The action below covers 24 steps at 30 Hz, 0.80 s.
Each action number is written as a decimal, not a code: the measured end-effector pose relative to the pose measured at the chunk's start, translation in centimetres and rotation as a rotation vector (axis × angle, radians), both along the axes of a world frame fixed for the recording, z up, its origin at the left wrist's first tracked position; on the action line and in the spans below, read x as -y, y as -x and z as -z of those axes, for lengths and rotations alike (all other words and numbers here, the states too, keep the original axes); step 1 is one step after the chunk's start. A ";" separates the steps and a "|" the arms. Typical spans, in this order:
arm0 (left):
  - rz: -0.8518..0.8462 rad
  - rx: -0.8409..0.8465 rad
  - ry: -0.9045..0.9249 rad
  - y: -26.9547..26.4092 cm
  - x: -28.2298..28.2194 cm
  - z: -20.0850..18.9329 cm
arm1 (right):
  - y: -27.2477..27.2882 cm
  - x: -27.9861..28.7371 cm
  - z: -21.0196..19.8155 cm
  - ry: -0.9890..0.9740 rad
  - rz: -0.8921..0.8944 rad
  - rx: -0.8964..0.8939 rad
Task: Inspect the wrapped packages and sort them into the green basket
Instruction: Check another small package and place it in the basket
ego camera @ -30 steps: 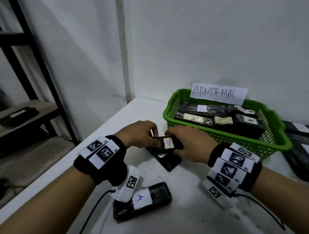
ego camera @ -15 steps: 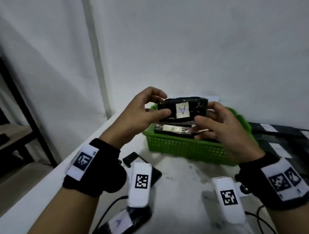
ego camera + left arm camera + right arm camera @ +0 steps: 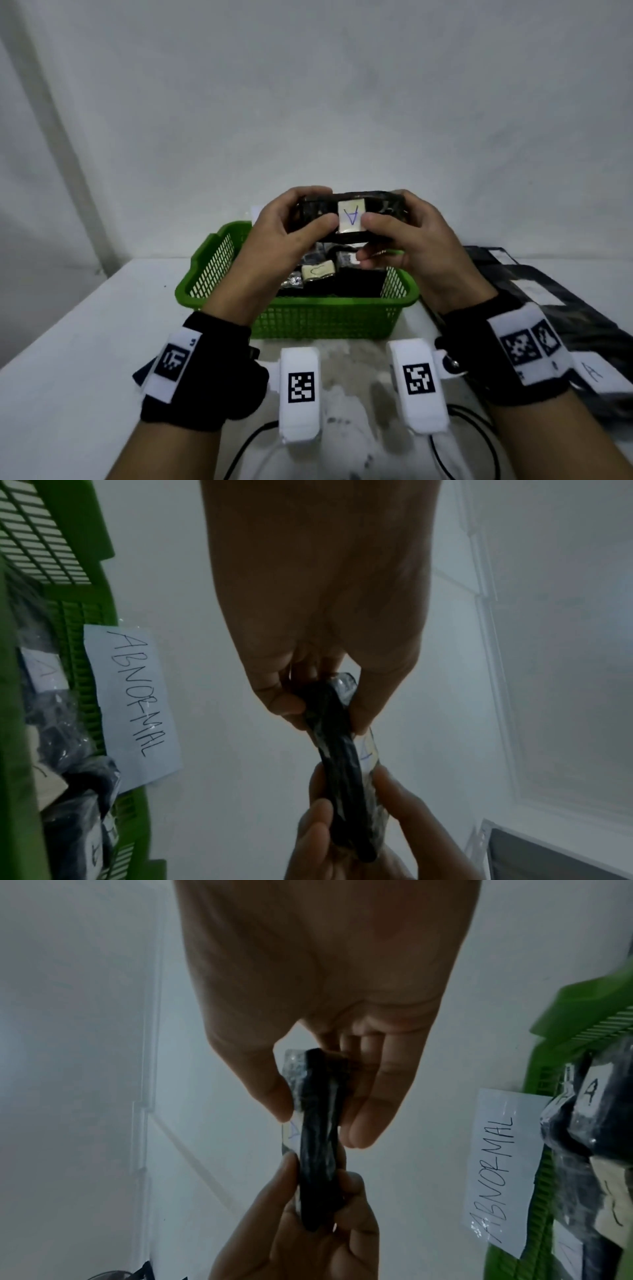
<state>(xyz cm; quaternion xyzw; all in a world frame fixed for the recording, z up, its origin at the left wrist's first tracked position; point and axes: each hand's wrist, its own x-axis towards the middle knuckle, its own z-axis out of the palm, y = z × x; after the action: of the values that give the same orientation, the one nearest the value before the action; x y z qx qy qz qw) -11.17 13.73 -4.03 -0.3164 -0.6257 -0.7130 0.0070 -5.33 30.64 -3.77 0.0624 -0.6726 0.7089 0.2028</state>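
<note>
Head view: the left hand [image 3: 274, 236] and right hand [image 3: 407, 240] hold one black wrapped package [image 3: 349, 216] between them, raised above the far part of the green basket [image 3: 308, 318]. Each hand grasps one end, thumb on the near face and fingers behind; the thumbs flank a white label [image 3: 351, 216] marked "A", which faces the camera. The basket stands on the white table [image 3: 85, 359] against the wall and holds several dark wrapped packages [image 3: 346, 274], one with a cream tag marked "C". More black packages [image 3: 548, 308] lie on the table to the right of the basket, one labelled "A". Wrist views: the package [image 3: 339, 753] appears edge-on, pinched at both ends by thumb and fingers [image 3: 369, 1121]; a paper sign [image 3: 137, 704] reading "ABNORMAL" is fixed to the basket's far wall
</note>
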 end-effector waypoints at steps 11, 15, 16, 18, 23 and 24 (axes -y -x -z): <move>-0.084 -0.071 0.046 -0.4 -0.4 -0.1 | 0.2 0.8 0.5 -0.073 0.147 -0.100; -0.083 -0.089 0.073 -0.6 -0.3 -0.1 | 0.3 0.6 0.6 -0.110 0.149 -0.088; -0.073 -0.092 0.075 -0.7 -0.4 -0.1 | 0.3 0.5 0.7 -0.114 0.145 -0.079; -0.037 -0.068 0.045 -0.8 -0.4 -0.1 | 0.3 0.3 0.7 -0.083 0.103 -0.073; -0.037 -0.119 0.006 -0.6 -0.2 -0.2 | 0.4 -0.2 0.3 0.079 -0.063 -0.020; -0.031 -0.129 0.019 -0.6 -0.2 -0.2 | 0.5 -0.2 0.4 0.093 -0.056 -0.023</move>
<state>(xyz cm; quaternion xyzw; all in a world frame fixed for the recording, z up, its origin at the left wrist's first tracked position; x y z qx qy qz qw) -10.58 13.95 -3.86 -0.3523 -0.6353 -0.6850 0.0554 -5.81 30.85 -4.16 0.0799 -0.6346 0.7441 0.1931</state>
